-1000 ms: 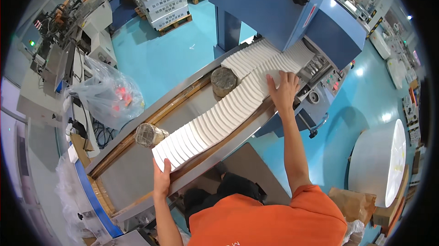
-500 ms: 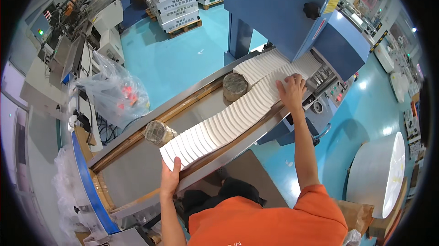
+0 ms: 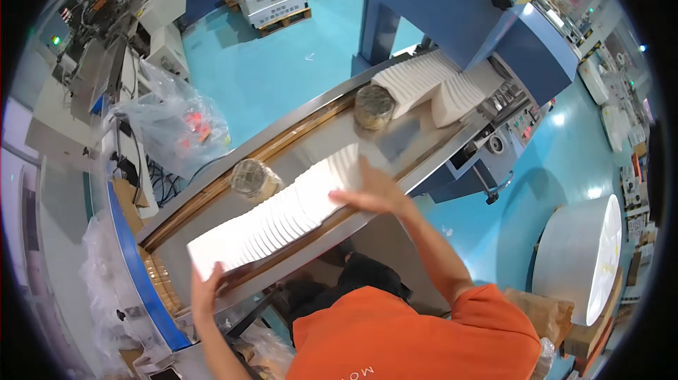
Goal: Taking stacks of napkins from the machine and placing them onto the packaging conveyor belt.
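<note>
Between my two hands a slanting row of white paper stacks (image 3: 272, 223), fanned like booklets, lies along a metal trough. My left hand (image 3: 205, 289) grips the near left end, thumb on top. At the far right end, my right hand (image 3: 371, 193) clasps the row, its thumb on the near side and its fingers behind; it is slightly blurred. Two more rows of white stacks (image 3: 417, 78) remain by the blue machine, apart from my right hand. A tape-wrapped cylinder (image 3: 374, 107) touches those rows, and a second wrapped cylinder (image 3: 256, 180) sits behind the row I hold.
The trough has wooden strips (image 3: 282, 141) along its sides and a blue band (image 3: 145, 274) at its left end. A blue machine (image 3: 431, 6) rises at its right end. Clear plastic bags (image 3: 176, 119) hang at left. A large white roll (image 3: 575, 260) stands at right.
The row between my hands has slid down and left along the trough, parting from the stacks by the machine. Both hands moved left, and my right hand now grips the row's end.
</note>
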`<action>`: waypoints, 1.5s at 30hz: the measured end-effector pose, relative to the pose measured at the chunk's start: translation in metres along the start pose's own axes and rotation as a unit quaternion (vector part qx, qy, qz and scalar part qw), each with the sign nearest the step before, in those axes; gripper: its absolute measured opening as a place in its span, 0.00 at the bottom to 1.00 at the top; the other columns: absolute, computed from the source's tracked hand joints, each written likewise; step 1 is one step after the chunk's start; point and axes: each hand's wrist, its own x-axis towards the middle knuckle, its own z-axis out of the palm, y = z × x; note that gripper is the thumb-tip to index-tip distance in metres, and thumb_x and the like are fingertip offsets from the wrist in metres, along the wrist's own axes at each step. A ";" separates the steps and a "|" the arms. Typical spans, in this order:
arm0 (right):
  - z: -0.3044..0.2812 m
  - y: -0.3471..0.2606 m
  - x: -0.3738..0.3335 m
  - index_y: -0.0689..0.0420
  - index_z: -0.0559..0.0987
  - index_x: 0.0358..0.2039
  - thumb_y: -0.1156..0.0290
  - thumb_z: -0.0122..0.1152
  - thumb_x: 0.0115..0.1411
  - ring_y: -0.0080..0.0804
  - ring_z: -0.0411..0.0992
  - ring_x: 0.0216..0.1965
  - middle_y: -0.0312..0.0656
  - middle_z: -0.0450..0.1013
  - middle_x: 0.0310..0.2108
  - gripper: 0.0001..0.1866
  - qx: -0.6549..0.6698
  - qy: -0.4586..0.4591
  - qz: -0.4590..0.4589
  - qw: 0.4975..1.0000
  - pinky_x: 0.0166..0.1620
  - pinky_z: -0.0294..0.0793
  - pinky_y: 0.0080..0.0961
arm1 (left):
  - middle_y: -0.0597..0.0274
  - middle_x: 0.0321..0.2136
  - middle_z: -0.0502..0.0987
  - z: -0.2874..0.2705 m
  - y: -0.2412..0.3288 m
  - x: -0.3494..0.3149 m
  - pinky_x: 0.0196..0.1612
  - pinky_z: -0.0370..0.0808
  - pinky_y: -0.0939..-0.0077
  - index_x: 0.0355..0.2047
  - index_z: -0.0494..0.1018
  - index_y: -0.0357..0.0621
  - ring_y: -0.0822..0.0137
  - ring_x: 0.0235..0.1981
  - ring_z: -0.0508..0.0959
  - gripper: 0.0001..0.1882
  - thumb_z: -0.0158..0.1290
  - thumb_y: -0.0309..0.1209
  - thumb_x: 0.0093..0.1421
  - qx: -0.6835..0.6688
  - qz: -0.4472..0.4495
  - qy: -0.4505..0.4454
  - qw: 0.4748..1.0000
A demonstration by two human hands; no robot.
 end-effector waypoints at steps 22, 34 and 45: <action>0.329 -0.299 -0.119 0.68 0.58 0.61 0.65 0.73 0.50 0.39 0.66 0.55 0.52 0.66 0.55 0.45 0.024 -0.391 -0.300 0.870 0.58 0.65 0.35 | 0.53 0.52 0.71 -0.128 -0.205 -0.346 0.52 0.73 0.68 0.63 0.56 0.35 0.63 0.50 0.74 0.46 0.69 0.34 0.48 -0.324 -0.078 0.591 0.735; 0.680 -0.453 -0.322 0.61 0.68 0.56 0.57 0.74 0.39 0.50 0.63 0.59 0.51 0.65 0.56 0.44 -0.315 -0.564 -0.673 0.360 0.59 0.64 0.39 | 0.55 0.62 0.56 0.033 -0.204 -0.333 0.58 0.64 0.57 0.66 0.42 0.46 0.58 0.62 0.60 0.47 0.63 0.33 0.56 -0.477 -0.132 0.769 0.404; 0.452 -0.329 -0.180 0.58 0.75 0.46 0.72 0.63 0.55 0.46 0.73 0.47 0.47 0.70 0.48 0.17 -0.022 -0.667 -0.486 0.565 0.51 0.72 0.37 | 0.62 0.49 0.71 -0.024 -0.234 -0.257 0.52 0.70 0.65 0.60 0.63 0.43 0.65 0.50 0.70 0.24 0.53 0.33 0.65 -0.169 -0.109 0.603 0.772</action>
